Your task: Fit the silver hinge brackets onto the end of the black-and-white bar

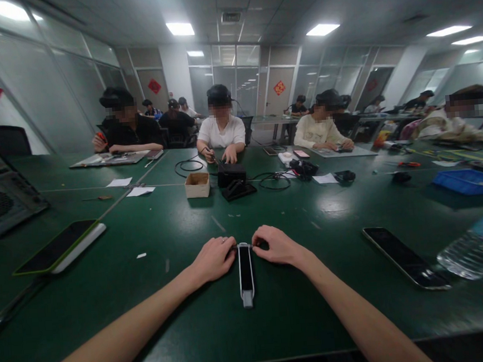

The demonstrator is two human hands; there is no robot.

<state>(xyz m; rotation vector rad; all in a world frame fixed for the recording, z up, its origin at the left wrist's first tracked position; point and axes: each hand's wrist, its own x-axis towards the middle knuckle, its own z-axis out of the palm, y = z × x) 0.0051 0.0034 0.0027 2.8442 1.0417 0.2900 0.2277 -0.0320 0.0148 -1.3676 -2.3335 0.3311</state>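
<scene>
A slim, elongated device (246, 272) lies lengthwise on the green table in front of me. It has a black face, a pale frame and a grey block at its near end. My left hand (214, 258) rests at the left of its far end, fingers drawn together. At the right of that end, my right hand (278, 245) is curled with thumb and forefinger pinched. Something small and dark shows at the fingertips on both sides; I cannot make out what it is.
A phone (404, 257) and a water bottle (479, 249) lie at right, near a blue tray (471, 181). A green-edged phone (56, 247) lies left. Ahead are a small box (197, 185), a black box (231, 174) and cables. Several people sit across the table.
</scene>
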